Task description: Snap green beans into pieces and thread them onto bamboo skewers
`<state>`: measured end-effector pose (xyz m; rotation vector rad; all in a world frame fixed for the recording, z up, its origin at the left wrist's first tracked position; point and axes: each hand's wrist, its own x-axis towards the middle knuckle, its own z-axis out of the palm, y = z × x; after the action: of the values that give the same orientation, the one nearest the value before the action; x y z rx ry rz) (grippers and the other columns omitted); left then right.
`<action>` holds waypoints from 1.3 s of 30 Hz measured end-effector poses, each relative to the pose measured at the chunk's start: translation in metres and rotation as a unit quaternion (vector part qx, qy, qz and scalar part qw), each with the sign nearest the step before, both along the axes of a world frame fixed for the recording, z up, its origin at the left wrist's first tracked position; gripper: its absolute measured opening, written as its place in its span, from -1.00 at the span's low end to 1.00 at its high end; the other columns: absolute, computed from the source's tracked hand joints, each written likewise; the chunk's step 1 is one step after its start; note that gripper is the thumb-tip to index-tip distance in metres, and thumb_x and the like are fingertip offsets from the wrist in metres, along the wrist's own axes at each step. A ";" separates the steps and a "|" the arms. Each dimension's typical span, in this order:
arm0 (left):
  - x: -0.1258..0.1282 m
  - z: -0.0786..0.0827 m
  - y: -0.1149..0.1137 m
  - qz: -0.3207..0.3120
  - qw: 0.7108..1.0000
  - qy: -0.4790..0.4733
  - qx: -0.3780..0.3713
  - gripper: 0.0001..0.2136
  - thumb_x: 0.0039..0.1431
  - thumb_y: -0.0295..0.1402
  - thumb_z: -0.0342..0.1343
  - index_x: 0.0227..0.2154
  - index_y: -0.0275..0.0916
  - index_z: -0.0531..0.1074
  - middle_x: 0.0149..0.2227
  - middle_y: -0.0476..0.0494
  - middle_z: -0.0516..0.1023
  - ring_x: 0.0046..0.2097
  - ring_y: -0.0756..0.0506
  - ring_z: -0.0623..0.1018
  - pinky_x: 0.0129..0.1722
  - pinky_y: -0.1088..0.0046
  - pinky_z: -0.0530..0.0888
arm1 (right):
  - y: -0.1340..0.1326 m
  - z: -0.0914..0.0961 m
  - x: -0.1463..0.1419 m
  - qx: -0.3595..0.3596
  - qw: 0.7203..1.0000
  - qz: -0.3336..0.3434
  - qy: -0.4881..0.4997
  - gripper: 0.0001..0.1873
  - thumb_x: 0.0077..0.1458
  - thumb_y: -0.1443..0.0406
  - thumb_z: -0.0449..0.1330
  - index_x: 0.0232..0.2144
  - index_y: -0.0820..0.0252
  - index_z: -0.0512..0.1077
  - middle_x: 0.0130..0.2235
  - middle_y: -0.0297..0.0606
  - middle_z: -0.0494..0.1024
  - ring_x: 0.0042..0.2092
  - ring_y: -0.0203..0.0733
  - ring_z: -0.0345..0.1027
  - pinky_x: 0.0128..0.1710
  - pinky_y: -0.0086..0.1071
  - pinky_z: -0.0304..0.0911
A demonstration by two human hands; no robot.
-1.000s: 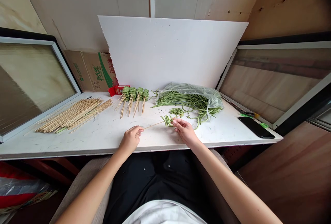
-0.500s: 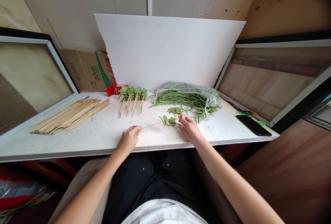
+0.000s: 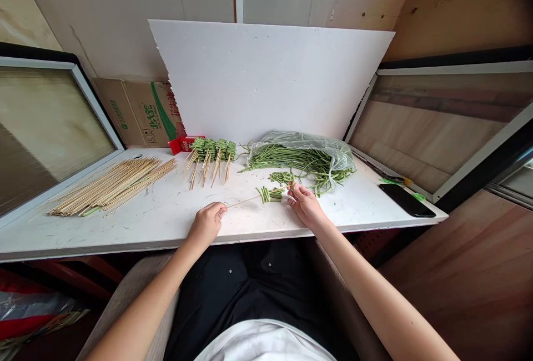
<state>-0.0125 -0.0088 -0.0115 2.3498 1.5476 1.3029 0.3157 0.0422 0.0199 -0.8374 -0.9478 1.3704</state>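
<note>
My left hand [image 3: 207,223] pinches the lower end of a thin bamboo skewer [image 3: 242,202], which slants up to the right just over the table. A few short cut pieces of long bean [image 3: 262,194] are threaded across it. At the skewer's far tip, my right hand [image 3: 305,204] has its fingers closed on another green bean piece [image 3: 292,180]; whether the tip has pierced it, I cannot tell. Beneath and behind lies a small row of cut bean pieces [image 3: 275,195], with a second pile of short pieces [image 3: 281,177] beyond it.
Long beans [image 3: 287,159] spill from a clear plastic bag [image 3: 333,147] at the back. Loaded bean skewers [image 3: 214,150] lie stacked left of it, and bare bamboo skewers [image 3: 112,186] at the left. A black phone [image 3: 407,200] rests near the right end, before a white board [image 3: 270,78].
The bean piece in my right hand now stands more upright at the skewer's tip. My left hand stays almost still on the skewer, and the view has shifted slightly.
</note>
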 end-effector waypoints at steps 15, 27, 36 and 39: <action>-0.001 0.001 -0.001 0.006 1.000 0.024 0.001 -0.72 0.11 -0.68 -0.04 -0.34 -0.22 0.50 -0.34 -0.10 0.63 -0.29 -0.10 0.61 -0.24 0.44 0.51 | -0.001 0.000 -0.002 0.024 0.999 -0.010 -0.020 -0.56 -0.13 -0.06 0.51 -0.39 0.08 0.52 -0.22 -0.32 0.54 -0.31 -0.30 0.29 -0.41 -0.46 0.23; -0.002 -0.004 -0.003 0.038 0.995 0.093 -0.003 -0.65 0.08 -0.74 -0.06 -0.30 -0.22 0.53 -0.28 -0.13 0.62 -0.27 -0.10 0.59 -0.24 0.44 0.49 | 0.009 -0.019 0.004 0.096 0.973 -0.109 -0.182 -0.47 -0.01 -0.20 0.36 -0.31 0.12 0.61 -0.15 -0.16 0.66 -0.18 -0.06 0.49 -0.27 -0.28 0.36; 0.000 0.000 -0.006 0.052 0.992 0.109 -0.024 -0.61 0.04 -0.77 -0.08 -0.30 -0.24 0.54 -0.28 -0.14 0.61 -0.28 -0.11 0.58 -0.27 0.44 0.46 | 0.004 -0.015 0.001 0.107 0.958 -0.149 -0.222 -0.44 -0.01 -0.19 0.36 -0.27 0.16 0.64 -0.16 -0.06 0.70 -0.12 0.07 0.56 -0.16 -0.15 0.47; 0.001 0.001 -0.006 0.056 0.991 0.119 -0.018 -0.62 0.05 -0.76 -0.09 -0.31 -0.23 0.54 -0.29 -0.14 0.61 -0.28 -0.11 0.58 -0.27 0.45 0.46 | 0.005 -0.016 0.001 0.107 0.955 -0.148 -0.233 -0.42 0.00 -0.20 0.34 -0.28 0.18 0.64 -0.18 -0.05 0.70 -0.15 0.07 0.57 -0.15 -0.13 0.48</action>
<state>-0.0113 -0.0152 -0.0102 2.5053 1.7742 1.0320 0.3170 0.0474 0.0034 -1.1094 -1.2472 0.8068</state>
